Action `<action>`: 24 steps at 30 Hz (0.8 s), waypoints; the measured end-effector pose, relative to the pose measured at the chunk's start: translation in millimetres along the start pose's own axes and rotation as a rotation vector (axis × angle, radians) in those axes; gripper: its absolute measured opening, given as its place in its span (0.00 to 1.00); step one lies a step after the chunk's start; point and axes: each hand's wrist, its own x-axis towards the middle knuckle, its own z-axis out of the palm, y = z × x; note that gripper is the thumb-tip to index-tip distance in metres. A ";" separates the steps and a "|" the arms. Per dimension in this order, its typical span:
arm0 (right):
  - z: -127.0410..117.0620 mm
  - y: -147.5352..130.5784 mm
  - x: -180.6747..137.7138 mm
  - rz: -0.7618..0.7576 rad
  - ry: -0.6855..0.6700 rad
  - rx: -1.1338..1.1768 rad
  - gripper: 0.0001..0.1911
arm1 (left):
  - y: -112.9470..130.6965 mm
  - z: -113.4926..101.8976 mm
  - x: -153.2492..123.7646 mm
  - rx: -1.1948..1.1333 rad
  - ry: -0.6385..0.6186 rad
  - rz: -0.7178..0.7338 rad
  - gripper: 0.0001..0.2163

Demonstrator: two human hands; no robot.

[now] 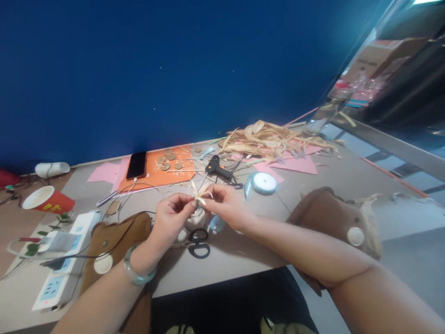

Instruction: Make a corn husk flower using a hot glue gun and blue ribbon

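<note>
Between the fingertips of both hands is a small flower-like piece with pale husk-like petals (200, 200). My left hand (173, 212) pinches it from the left, wearing a pale bangle (139, 273) at the wrist. My right hand (227, 204) has its fingers closed on the piece's right side. Just below the hands lie black-handled scissors (199, 251), their blades mostly hidden. A whitish bundle (195, 221) shows partly beneath the fingers. Beyond the hands rests a black glue gun (219, 170), and a roll of light blue ribbon (264, 183) is to its right.
A heap of dried husks (267, 139) lies on pink paper at the back. A phone (136, 165) is on orange paper (163, 181) with round discs. At left are a power strip (62, 273), a red cup (52, 200) and a brown pouch (114, 241); another brown pouch (323, 213) lies right.
</note>
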 end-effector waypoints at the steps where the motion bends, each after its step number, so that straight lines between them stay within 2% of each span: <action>1: 0.1 0.3 0.0 0.004 0.001 0.011 0.16 | -0.2 0.0 0.0 0.005 0.002 -0.004 0.10; 8: -1.1 3.8 2.4 -0.033 0.001 0.015 0.20 | -5.8 0.6 -1.9 0.028 0.004 0.037 0.09; 18: -0.3 5.8 3.4 -0.083 0.062 -0.055 0.20 | -7.0 2.5 -4.2 0.106 0.033 0.134 0.06; 24: -1.5 6.1 5.1 -0.059 0.065 -0.034 0.20 | 3.1 1.6 -4.7 -0.008 -0.038 0.012 0.08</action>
